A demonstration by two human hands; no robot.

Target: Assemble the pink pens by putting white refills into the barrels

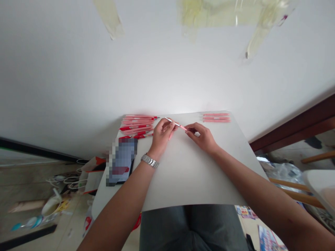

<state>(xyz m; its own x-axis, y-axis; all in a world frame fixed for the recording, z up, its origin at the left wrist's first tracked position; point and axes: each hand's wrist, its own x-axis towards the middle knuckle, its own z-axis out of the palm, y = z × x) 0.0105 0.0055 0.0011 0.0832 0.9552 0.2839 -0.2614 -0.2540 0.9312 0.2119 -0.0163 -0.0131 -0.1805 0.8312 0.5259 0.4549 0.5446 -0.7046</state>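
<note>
Over the middle of the table, my left hand [162, 131] pinches a slim pen [182, 127], white toward its upper left end and pink toward its lower right. My right hand [201, 135] has thumb and forefinger closed on the pink end. A second pink piece [170, 135] shows below my left fingers; its kind I cannot make out. Left of my left hand lies a pile of pink and red pens [137, 122]. Beyond my right hand, several pink pens [216, 119] lie side by side near the wall.
A dark tablet or phone [123, 162], its screen pixelated, lies at the left of the white table [188, 177]. The wall [167, 69] rises right behind the table. On the floor at left are a bottle [28, 222] and cables; at right, a plastic bag [285, 174].
</note>
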